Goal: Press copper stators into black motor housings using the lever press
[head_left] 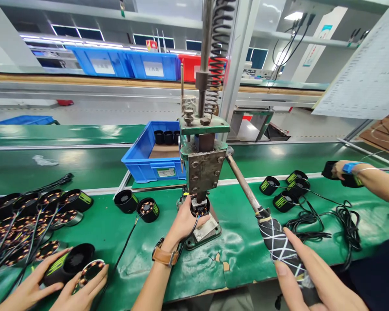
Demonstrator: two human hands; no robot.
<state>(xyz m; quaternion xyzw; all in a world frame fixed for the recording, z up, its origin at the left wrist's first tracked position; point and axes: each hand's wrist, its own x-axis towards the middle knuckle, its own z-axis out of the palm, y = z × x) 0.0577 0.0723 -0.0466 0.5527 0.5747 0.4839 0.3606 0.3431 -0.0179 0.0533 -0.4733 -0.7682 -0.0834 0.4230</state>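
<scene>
Left hand (184, 219) curled around a black housing (207, 207) beneath the ram (201, 197) of a press (203, 170) on the green surface (241, 246); right hand (322, 276) loosely grips the wrapped lever handle (275, 236).

I hold a black round housing (205, 211), open end up, wires inside, over the base (210, 233) of a worn green-and-steel press (203, 170). The ram (201, 196) reaches down to its mouth; I can't tell whether they touch. The lever (244, 181) I grip slopes down to my right, its dark handle (275, 237) crisscrossed with white cord.
</scene>
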